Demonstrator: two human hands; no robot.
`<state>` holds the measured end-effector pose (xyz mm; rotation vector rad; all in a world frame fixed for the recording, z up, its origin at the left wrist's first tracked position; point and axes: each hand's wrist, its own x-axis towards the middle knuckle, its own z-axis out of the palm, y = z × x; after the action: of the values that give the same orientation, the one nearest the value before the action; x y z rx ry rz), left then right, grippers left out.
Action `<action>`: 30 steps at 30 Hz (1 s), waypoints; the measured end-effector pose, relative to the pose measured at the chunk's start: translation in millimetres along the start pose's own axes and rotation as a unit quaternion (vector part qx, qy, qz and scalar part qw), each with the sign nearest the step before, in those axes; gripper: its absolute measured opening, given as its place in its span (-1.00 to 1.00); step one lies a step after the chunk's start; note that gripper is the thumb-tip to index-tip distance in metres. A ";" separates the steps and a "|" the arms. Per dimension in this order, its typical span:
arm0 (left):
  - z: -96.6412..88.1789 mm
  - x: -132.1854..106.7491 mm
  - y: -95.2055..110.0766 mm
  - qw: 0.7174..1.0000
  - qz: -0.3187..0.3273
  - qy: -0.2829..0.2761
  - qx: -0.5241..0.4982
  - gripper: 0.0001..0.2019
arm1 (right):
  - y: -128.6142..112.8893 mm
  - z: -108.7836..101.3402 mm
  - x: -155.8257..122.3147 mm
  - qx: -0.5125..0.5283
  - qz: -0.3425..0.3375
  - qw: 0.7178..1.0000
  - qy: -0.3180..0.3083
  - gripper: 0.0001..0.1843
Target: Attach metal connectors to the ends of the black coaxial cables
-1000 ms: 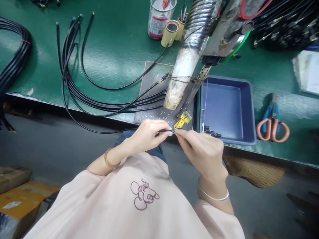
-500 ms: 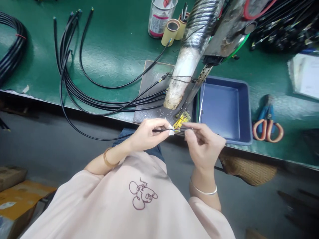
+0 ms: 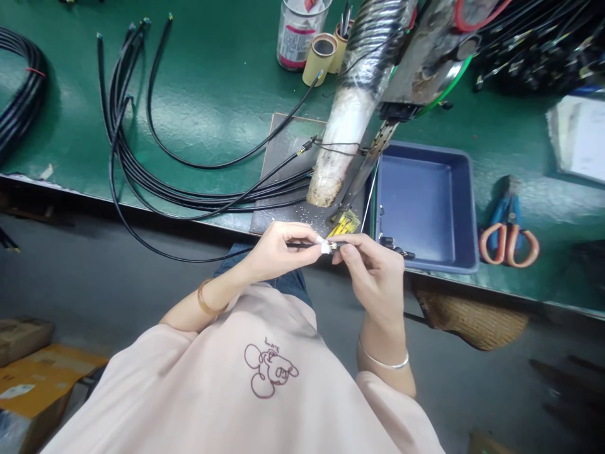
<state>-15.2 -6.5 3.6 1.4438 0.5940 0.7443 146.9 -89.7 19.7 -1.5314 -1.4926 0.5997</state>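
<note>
Between the thumb and fingers of my left hand [image 3: 281, 252] is a black cable [image 3: 198, 260], its length trailing left along the table edge. Something white [image 3: 325, 246] covers the fingertips there. My right hand [image 3: 378, 271] is closed in a pinch on a small metal-ended connector [image 3: 334, 246] at the cable's end. Its fingers partly hide that piece, so I cannot tell how far it is joined to the wires. Just beyond my hands, a yellow fixture [image 3: 346, 222] stands on a grey board [image 3: 278, 157] scattered with small bits.
A wrapped duct [image 3: 338, 135] and metal arm [image 3: 373, 157] hang over the board. More black cables [image 3: 189, 205] lie left. A blue tray [image 3: 425, 189] holds several small black parts at its near-left corner. Orange-handled pliers [image 3: 509, 233] lie right, near papers [image 3: 581, 139].
My right hand has moved left toward my left hand, and its fingers have closed in at the cable's end. Small black parts in the tray's near corner have come into view.
</note>
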 end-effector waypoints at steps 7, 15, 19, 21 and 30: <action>1.9 -0.6 -3.6 0.997 0.049 0.025 0.056 -0.87 | 2.2 0.7 1.7 0.031 0.009 0.999 -0.003 -0.80; 5.2 -2.8 -5.6 0.972 0.153 0.058 0.171 -0.85 | 3.7 1.8 1.3 0.055 0.058 0.997 0.001 -0.68; 6.1 -3.3 -6.0 0.984 0.106 0.054 0.131 -0.86 | 4.0 1.7 0.2 0.036 0.030 0.999 0.008 -0.76; 5.3 -2.8 -5.7 0.992 0.065 0.043 0.100 -0.88 | 5.1 1.1 -0.5 0.017 0.003 1.000 0.011 -0.82; 4.5 2.1 -7.8 0.999 -0.012 0.039 0.034 -0.89 | 19.5 0.5 -5.4 -0.084 -0.126 0.975 0.161 -0.77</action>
<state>-9.7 -7.7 -3.7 1.4723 0.7018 0.7714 156.0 -92.4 1.8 -1.4512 -1.4789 0.0718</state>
